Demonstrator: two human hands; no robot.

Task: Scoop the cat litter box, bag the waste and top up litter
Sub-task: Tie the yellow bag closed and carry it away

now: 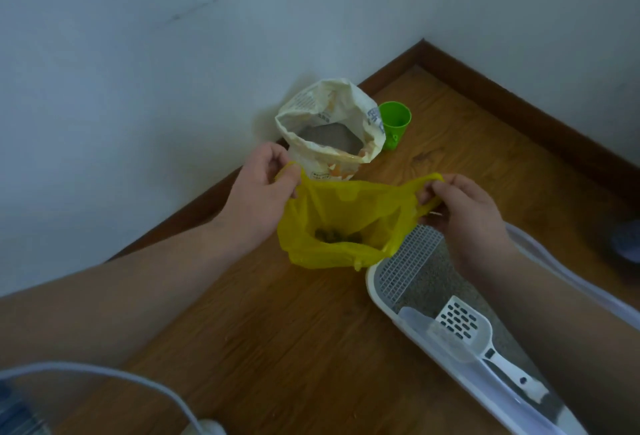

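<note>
A yellow plastic bag (341, 223) hangs open above the wooden floor, with dark clumps of waste at its bottom. My left hand (261, 192) pinches its left handle and my right hand (464, 207) pinches its right handle, stretching the mouth wide. Below right lies the white litter box (384, 299) holding grey litter, a grid step at its near end. A white slotted scoop (464, 325) rests inside it, handle toward the lower right. Behind the bag stands an open white litter sack (329, 126) with grey litter showing inside.
A green plastic cup (394, 124) stands on the floor right of the sack. A dark baseboard (519, 102) runs along the white walls into the corner. A white curved object (104, 379) fills the lower left corner. A blurry grey thing (628, 240) sits at the right edge.
</note>
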